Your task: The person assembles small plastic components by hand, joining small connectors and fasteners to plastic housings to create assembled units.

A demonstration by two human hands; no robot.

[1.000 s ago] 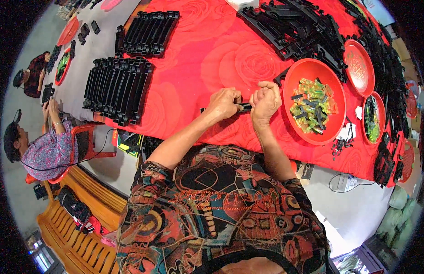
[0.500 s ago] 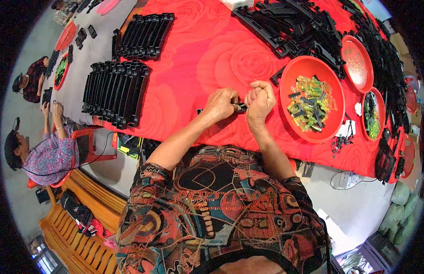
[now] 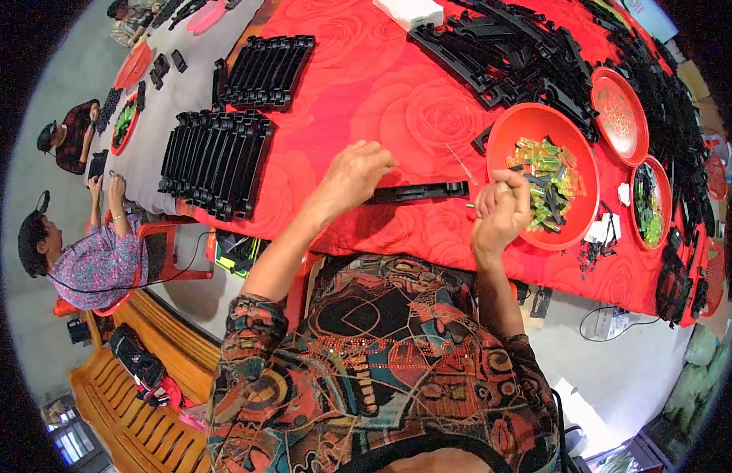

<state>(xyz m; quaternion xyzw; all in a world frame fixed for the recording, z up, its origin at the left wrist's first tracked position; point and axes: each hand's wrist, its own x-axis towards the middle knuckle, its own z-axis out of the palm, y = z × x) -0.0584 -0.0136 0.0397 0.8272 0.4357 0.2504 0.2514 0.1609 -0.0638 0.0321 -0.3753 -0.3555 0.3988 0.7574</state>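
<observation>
A long black strip (image 3: 421, 191) lies on the red cloth (image 3: 342, 102), just left of the big red bowl (image 3: 509, 134). The left hand (image 3: 356, 172) is farther left of the bowl, up over the cloth, near one end of the strip. Its fingers are bent, but I can't tell if they hold anything. The right hand (image 3: 501, 209) is curled up tight at the near left edge of the bowl (a tiny green bit (image 3: 470, 206) shows beside it). I can't see what is inside that fist. Yellow, green and black bits (image 3: 549, 177) sit in the bowl. Well left of the bowl are neat rows of black strips (image 3: 216, 164). A messy black heap (image 3: 508, 55) is behind it.
</observation>
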